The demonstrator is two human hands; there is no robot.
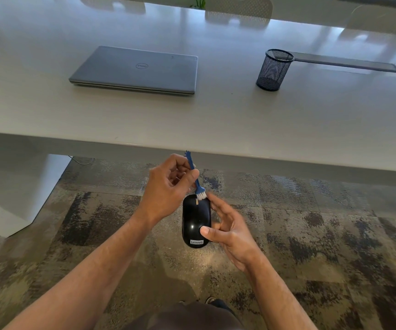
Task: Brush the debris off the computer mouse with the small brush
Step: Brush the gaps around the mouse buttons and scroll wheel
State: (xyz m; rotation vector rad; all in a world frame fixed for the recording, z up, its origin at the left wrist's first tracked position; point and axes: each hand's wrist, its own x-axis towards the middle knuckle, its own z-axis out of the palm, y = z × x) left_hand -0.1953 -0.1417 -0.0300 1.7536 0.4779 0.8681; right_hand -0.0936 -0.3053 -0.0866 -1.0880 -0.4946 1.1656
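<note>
Two hands, right gripping Lenovo mouse, left pinching blue brush, Dell laptop beyond.

Black mouse; blue, white-bristled brush; grey laptop; mottled carpet.

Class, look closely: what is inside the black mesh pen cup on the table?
Nothing shows inside the mesh pen cup: no pens rise above its rim, and the mesh looks see-through. Its very bottom is too dark to tell.
</note>
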